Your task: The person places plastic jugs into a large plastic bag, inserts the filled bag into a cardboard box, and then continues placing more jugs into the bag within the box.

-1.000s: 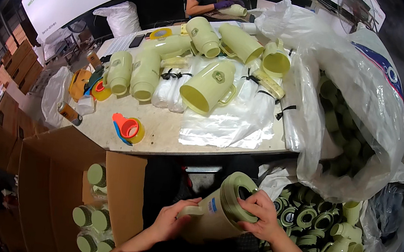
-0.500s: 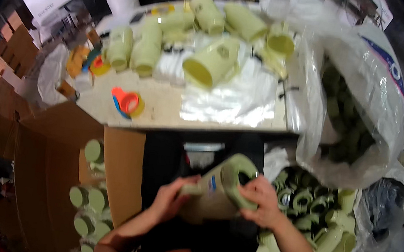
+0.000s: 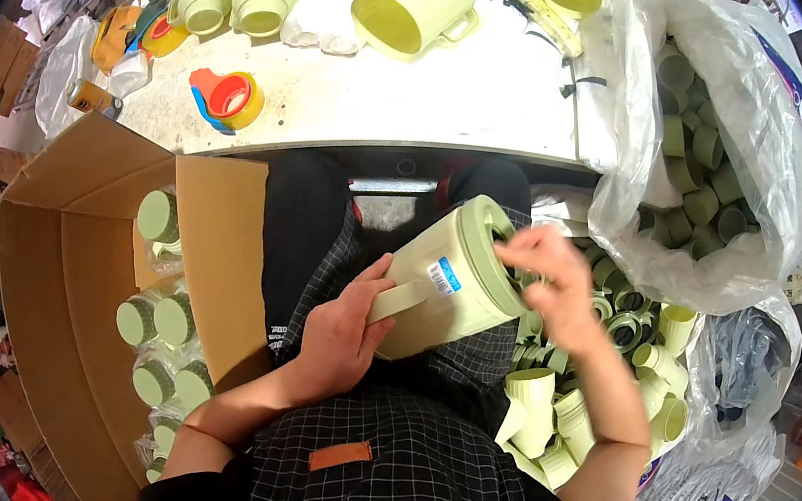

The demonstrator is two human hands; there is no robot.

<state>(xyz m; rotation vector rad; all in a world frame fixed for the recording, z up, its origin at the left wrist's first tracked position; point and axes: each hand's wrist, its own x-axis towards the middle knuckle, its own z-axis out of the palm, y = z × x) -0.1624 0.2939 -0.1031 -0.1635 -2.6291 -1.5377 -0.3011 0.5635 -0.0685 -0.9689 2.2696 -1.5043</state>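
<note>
A pale green jug (image 3: 421, 303) with a blue-and-white sticker lies tilted across my lap, its top toward the upper right. A darker green collar (image 3: 485, 256) with a dark opening sits around that top. My left hand (image 3: 338, 335) is closed round the jug's handle. Over the collar's opening is my right hand (image 3: 557, 282), slightly blurred, index finger at the rim and thumb apart from it; I see nothing held in it. Whether the finger presses on the rim is hard to tell.
Left of my legs, an open cardboard box (image 3: 221, 248) holds several green-topped wrapped items. The worktable (image 3: 336, 127) ahead carries jug bodies and tape rolls (image 3: 230, 97). To the right are a clear plastic bag (image 3: 617, 207) of green cups and a heap of green parts (image 3: 532, 407).
The view has tilted down, bringing more of my lap into sight. My right hand has lifted from its grip on the collar, and its fingers have spread. My left hand keeps the handle.
</note>
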